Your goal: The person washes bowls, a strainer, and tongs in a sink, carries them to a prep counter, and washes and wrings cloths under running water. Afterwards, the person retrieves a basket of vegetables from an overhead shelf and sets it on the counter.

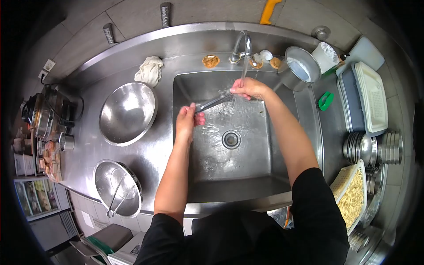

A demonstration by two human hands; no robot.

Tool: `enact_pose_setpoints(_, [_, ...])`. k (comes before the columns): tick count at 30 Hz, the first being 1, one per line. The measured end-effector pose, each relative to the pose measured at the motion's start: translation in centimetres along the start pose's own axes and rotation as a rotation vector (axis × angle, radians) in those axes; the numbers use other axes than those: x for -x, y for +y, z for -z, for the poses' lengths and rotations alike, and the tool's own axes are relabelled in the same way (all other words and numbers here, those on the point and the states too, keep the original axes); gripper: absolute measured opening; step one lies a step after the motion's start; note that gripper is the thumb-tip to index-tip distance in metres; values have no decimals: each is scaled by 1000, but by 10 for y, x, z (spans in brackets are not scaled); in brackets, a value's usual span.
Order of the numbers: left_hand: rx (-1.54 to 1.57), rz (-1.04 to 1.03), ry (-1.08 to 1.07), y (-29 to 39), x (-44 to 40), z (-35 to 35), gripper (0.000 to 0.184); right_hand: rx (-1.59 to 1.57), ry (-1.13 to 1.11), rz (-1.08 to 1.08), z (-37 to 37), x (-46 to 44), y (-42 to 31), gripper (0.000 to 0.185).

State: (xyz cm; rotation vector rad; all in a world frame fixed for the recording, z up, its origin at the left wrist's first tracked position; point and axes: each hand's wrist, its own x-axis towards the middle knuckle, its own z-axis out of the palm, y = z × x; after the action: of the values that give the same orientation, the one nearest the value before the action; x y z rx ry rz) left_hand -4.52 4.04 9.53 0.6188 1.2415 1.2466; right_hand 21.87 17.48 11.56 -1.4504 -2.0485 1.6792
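Over the steel sink [247,163], my left hand [189,118] is closed on one end of a long, narrow dark utensil [214,102]. At its other end, my right hand [249,88] pinches it beneath the tap. Water runs from the curved faucet [241,48] onto or beside my right hand. The utensil slants up to the right between both hands; what kind it is cannot be made out. Wet streaks cover the sink floor around the round drain [231,139].
Left of the sink are a steel bowl [128,114], a cloth [149,71] and a colander [117,187] holding tongs. On the right stand a steel pot [301,68], a green object [326,101], stacked trays [371,97], metal bowls [360,148] and a noodle basket [351,194].
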Motion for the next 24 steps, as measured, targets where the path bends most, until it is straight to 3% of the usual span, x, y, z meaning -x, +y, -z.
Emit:
enact_pose_setpoints(3, [-89, 133, -109, -19, 18, -1, 19, -446, 112, 47, -19, -4, -2, 25])
enact_pose_setpoints(6, [-140, 299, -239, -26, 35, -21, 32, -513, 225, -39, -36, -16, 0, 19])
enact_pose_setpoints(8, [-202, 328, -289, -38, 31, -29, 33, -378, 242, -45, -48, -26, 4, 18])
enact_pose_setpoints(10, [-259, 350, -347, -45, 30, -39, 37, -37, 593, 107, -60, -42, 22, 25])
enact_pose_setpoints(11, [-257, 316, -311, -47, 30, -44, 41, 195, 930, 219, -67, -41, 29, 32])
enact_pose_setpoints(12, [-257, 284, -276, -49, 31, -51, 46, 199, 934, 217, -72, -38, 31, 32])
enact_pose_setpoints(14, [-245, 260, -267, -54, 36, -63, 47, 182, 1419, 47, -79, -37, 33, 33])
enact_pose_setpoints(15, [-210, 238, -241, -59, 39, -67, 48, 96, 1475, -93, -85, -43, 34, 32])
enact_pose_setpoints(16, [-177, 217, -214, -63, 40, -71, 49, 92, 1481, -100, -87, -44, 38, 32])
enact_pose_setpoints(18, [-242, 241, -206, -71, 37, -78, 50, -1305, 790, -84, -92, -40, 39, 31])
enact_pose_setpoints(21, [-452, -97, -64, -83, 23, -82, 48, -1429, 657, -78, -111, -39, 24, 29])
enact_pose_setpoints(22, [-451, -96, -63, -83, 14, -81, 48, -1428, 656, -79, -114, -38, 24, 29])
enact_pose_setpoints(24, [-774, -68, -18, -75, 4, -75, 52, -1360, 599, -124, -119, -38, 25, 32])
